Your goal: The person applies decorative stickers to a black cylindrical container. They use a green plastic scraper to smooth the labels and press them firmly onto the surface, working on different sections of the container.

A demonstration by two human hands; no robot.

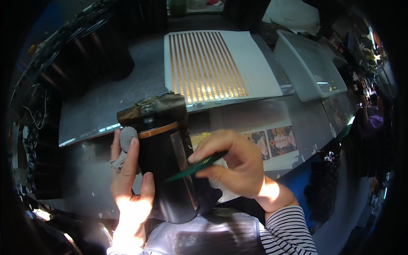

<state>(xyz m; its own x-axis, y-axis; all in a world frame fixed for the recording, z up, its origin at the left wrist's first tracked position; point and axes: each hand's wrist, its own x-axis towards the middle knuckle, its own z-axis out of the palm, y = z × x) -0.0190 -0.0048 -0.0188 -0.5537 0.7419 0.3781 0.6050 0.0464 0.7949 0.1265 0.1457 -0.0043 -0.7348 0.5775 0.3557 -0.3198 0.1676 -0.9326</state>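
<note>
A glossy black cylinder (pixel 162 172) lies with its near end by my apron and its far end, ringed by a copper-coloured band (pixel 159 130), against a dark, rough block (pixel 153 110). My left hand (pixel 130 178) rests along its left side, with a grey knit cloth (pixel 128 138) held between the fingers. In my right hand (pixel 236 162), a thin green flat tool (pixel 197 167) is pinched between thumb and fingers, its tip over the cylinder. A narrow copper-toned strip (pixel 179 146) runs lengthwise on the cylinder beneath that tip.
Beyond the cylinder lies a white sheet (pixel 258 63) with rows of gold strips (pixel 204 70). A translucent plastic bin (pixel 298 70) stands at the right. Printed sheets (pixel 282 142) lie behind my right hand. More dark cylinders (pixel 108 54) stand at the upper left. A person (pixel 373 111) is at the far right.
</note>
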